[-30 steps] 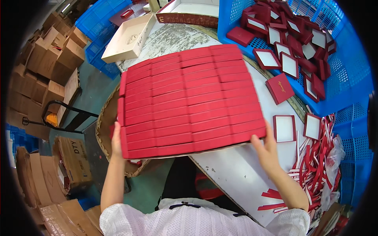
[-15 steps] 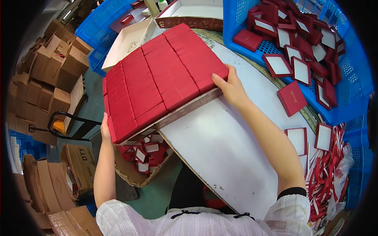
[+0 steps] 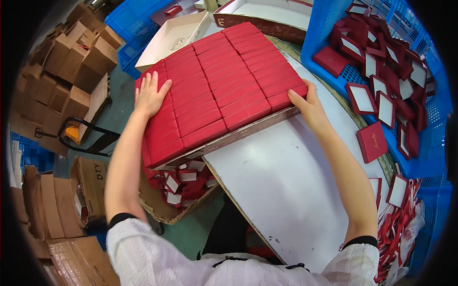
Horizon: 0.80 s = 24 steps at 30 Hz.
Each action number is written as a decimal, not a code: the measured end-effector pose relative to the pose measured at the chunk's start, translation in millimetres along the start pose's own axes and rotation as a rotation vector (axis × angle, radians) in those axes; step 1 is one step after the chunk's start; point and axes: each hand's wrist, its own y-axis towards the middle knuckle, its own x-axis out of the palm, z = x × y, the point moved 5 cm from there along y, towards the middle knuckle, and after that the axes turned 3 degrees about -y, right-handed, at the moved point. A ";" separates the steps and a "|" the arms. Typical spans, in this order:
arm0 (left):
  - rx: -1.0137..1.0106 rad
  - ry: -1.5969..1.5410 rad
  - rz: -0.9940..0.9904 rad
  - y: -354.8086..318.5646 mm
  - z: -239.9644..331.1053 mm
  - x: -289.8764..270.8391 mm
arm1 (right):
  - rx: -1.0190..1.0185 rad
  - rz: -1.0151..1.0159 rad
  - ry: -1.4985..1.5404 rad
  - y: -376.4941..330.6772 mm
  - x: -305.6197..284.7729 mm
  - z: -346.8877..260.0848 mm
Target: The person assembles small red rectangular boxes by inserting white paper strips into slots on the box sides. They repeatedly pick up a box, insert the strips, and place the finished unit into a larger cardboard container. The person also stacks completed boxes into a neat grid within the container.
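Observation:
In front of me a shallow cardboard tray [image 3: 248,127] is packed with rows of small red boxes [image 3: 210,90]. It rests at least partly on the white tabletop, its left part beyond the table's edge. My left hand [image 3: 151,97] lies on the boxes near the tray's left side, fingers stretched out. At the right corner my right hand [image 3: 310,106] grips the tray, thumb on top of the end box. The fingers of that hand are partly hidden behind the corner.
A blue crate [image 3: 317,74] at right holds many dark red box parts. A loose red lid [image 3: 372,142] and red-white ribbons [image 3: 400,229] lie along the white table [image 3: 286,190]. An empty cream tray [image 3: 174,38] stands behind. Below left is a carton [image 3: 164,217] of red box parts.
My left hand has moved from the tray's left side up onto the boxes, its fingers now flat. The right hand keeps its corner grip. The whole scene has shifted rightward in view.

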 end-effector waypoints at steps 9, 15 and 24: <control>0.105 0.018 -0.090 36.3 60.1 -1.4 | 0.053 -0.062 -0.106 -1.9 -2.6 -17.7; 0.097 -0.023 -0.054 36.9 80.9 9.9 | -0.554 0.193 -0.706 54.1 -34.7 -57.3; 0.163 0.000 -0.045 37.5 85.1 0.9 | -0.625 0.296 -1.292 228.2 -9.2 -21.7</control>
